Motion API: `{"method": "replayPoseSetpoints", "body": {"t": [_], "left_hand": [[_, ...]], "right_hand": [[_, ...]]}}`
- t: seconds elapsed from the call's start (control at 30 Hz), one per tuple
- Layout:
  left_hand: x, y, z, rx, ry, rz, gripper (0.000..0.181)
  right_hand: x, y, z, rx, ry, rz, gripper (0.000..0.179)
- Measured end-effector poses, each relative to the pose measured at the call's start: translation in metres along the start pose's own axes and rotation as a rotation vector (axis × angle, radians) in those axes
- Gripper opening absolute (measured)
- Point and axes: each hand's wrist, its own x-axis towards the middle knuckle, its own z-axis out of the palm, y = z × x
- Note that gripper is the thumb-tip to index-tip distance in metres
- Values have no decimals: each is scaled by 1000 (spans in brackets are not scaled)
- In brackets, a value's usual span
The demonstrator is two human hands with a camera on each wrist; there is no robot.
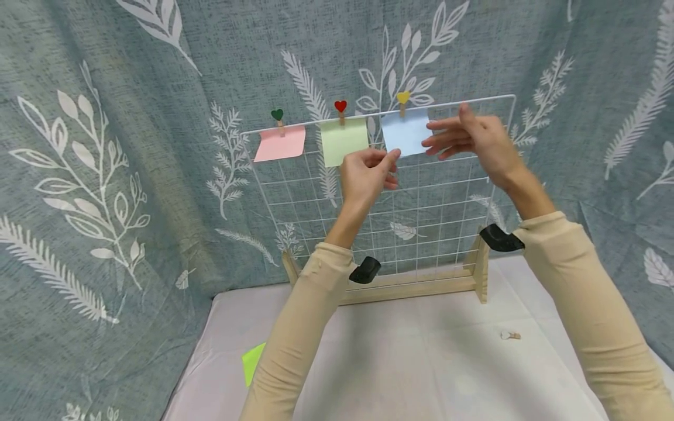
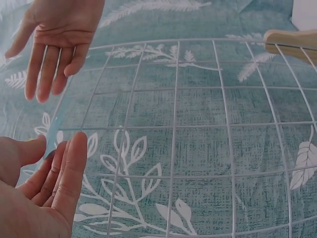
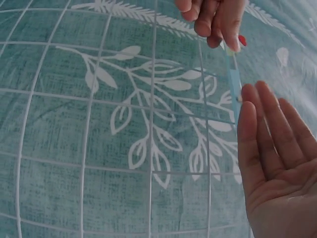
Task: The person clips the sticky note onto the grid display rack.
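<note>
Pinching a blue note (image 1: 405, 130) clipped atop the wire grid (image 2: 174, 126), the left hand (image 1: 363, 173) seemingly straightens it beside the straight-fingered right hand (image 1: 485, 142); next, a gentle release seems called for.

A curtained-off corner, home or studio unclear, with leaf-print drapes (image 1: 174, 146) hanging around a white-covered table (image 1: 389, 362)

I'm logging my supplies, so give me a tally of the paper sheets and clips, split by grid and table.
Sheets on grid: 3 (pink sheet, light green sheet, blue sheet)
Clips on grid: 3 (green clip, red clip, yellow clip)
Sheets on table: 1 visible (bright green sheet, partly behind a sleeve)
Clips on table: 1 (white clip)
Total: 8
</note>
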Motion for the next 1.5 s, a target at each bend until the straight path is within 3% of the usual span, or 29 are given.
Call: {"method": "replayPoseSetpoints", "body": {"t": [0.13, 0.37, 0.67, 1.0, 1.17, 1.33, 1.5], "left_hand": [[-4, 0, -1, 10, -19, -1, 27], [-9, -3, -5, 7, -62, 24, 28], [-23, -19, -17, -46, -208, 113, 23], [-41, -29, -34, -40, -301, 151, 20], [-47, -32, -40, -30, -299, 163, 18], [-55, -35, -46, -16, -297, 150, 18], [-64, -35, -51, 0, -306, 122, 18]], "right_hand": [[-4, -1, 4, -41, 23, -4, 58], [-12, 2, 7, -121, -6, 24, 49], [-33, 16, 11, -166, -13, 21, 32], [-58, 32, 16, -212, -74, 85, 27], [-70, 40, 16, -239, -84, 110, 26], [-82, 47, 16, -287, -35, 99, 20], [-90, 54, 19, -284, 22, 55, 37]]}}
